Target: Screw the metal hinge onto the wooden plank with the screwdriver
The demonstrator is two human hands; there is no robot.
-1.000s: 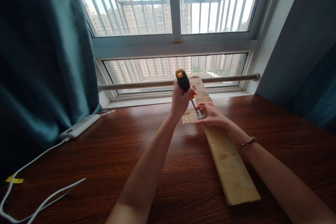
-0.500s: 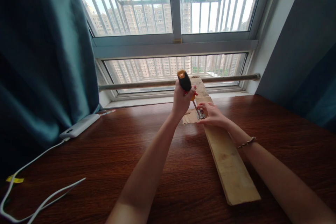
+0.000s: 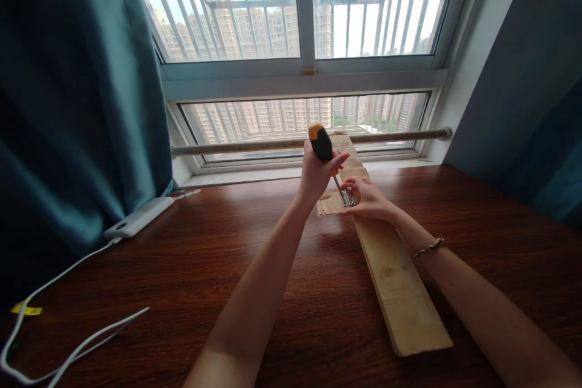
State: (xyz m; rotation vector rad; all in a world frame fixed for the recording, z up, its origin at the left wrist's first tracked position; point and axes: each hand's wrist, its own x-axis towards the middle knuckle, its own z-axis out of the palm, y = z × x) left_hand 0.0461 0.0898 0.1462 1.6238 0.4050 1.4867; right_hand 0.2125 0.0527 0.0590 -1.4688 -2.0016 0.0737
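My left hand (image 3: 314, 174) is closed around the black and yellow handle of a screwdriver (image 3: 321, 143). The thumb side lies loosely, with a finger pointing right. The screwdriver leans, its shaft running down to a small silver metal fitting (image 3: 348, 197) on the wood; the exact tip contact is too small to tell. From the right, my right hand (image 3: 371, 199) curves its thumb and fingers around the fitting, holding it against the wood. Beneath it are a short wooden piece (image 3: 328, 205) sticking out left and a long wooden board (image 3: 398, 282).
The boards rest on a dark red-brown wooden table (image 3: 218, 236). At the left lies a white power bank (image 3: 136, 218) with a white cable (image 3: 68, 270). A metal rail (image 3: 254, 145) crosses before the window. A blue curtain (image 3: 86, 103) hangs at left.
The screwdriver handle has turned a little within my left hand, and the fingers there have shifted and stretched to the right. My right hand has stayed put at the fitting.
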